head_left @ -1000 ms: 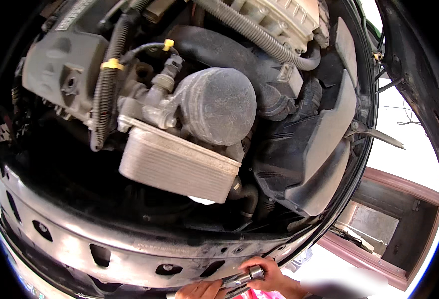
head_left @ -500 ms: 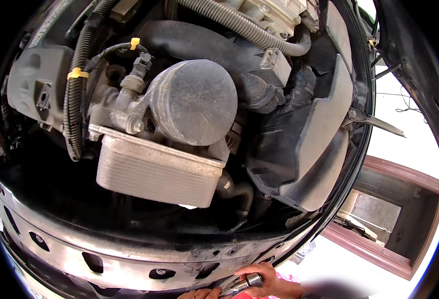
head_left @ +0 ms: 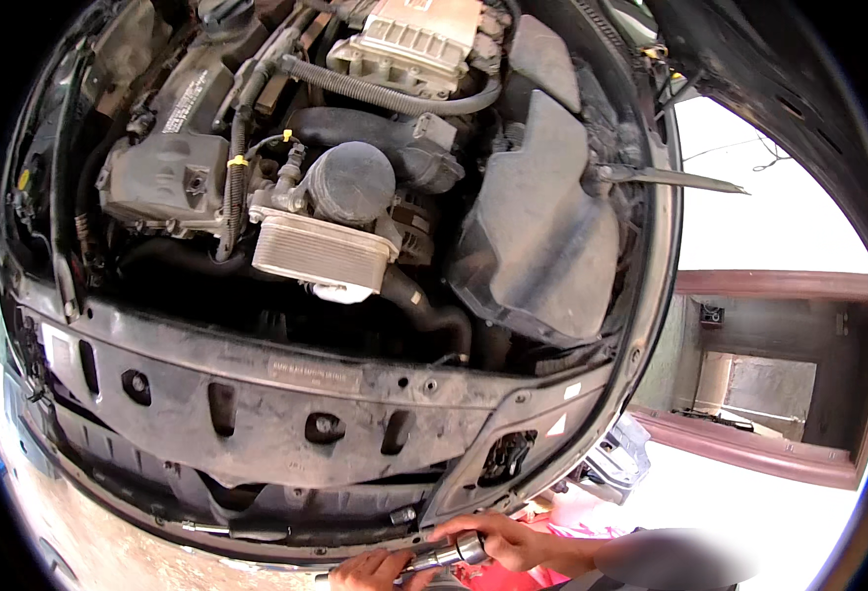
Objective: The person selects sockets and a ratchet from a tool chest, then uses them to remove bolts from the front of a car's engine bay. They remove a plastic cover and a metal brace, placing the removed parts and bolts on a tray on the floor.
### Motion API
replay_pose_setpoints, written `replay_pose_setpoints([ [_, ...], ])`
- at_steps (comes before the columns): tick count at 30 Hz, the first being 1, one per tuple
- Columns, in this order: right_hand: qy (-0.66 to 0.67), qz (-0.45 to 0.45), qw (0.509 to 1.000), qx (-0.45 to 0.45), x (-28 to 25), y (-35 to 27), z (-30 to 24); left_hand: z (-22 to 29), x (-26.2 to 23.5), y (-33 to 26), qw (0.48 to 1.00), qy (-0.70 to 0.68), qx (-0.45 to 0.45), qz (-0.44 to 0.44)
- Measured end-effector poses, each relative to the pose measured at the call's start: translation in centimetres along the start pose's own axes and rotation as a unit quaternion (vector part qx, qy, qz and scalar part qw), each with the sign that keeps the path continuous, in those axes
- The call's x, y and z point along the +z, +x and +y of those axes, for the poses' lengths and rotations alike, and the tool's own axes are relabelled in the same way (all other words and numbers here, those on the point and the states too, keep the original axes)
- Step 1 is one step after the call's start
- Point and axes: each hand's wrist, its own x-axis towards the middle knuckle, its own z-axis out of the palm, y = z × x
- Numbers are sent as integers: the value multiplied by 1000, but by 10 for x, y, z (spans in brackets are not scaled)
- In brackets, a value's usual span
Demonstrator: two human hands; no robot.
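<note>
At the lower edge, both hands hold a chrome socket tool (head_left: 441, 558) in front of the car's front panel (head_left: 286, 424). My right hand (head_left: 510, 542) closes around its wide socket end (head_left: 470, 547). My left hand (head_left: 367, 568) grips the shaft farther left, fingers curled over it. Part of the tool is hidden by the fingers. Beyond the panel lies the engine bay, with a round black oil filter housing (head_left: 353, 183) above a ribbed metal oil cooler (head_left: 321, 251).
A screwdriver-like tool with a dark handle (head_left: 260, 530) lies along the front ledge, near a small dark cylinder (head_left: 402, 515). An air filter box (head_left: 542, 227) fills the bay's right side. The raised hood (head_left: 779, 98) stands at right, before a reddish-brown frame (head_left: 749, 440).
The view has pulled back, so more of the engine bay and front panel shows. Both hands still hold the socket tool, now seen more fully and slightly farther left.
</note>
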Motion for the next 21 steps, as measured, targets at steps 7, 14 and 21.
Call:
replay_pose_setpoints([
  [7,112,-31,990,77,85,-50,2,-24,8,-106,999,20,-15,-36],
  [14,150,-17,988,-4,214,-144,52,-17,6,-240,992,44,113,35],
  [21,197,-34,980,-14,319,-255,139,-16,35,-379,982,82,71,-155],
])
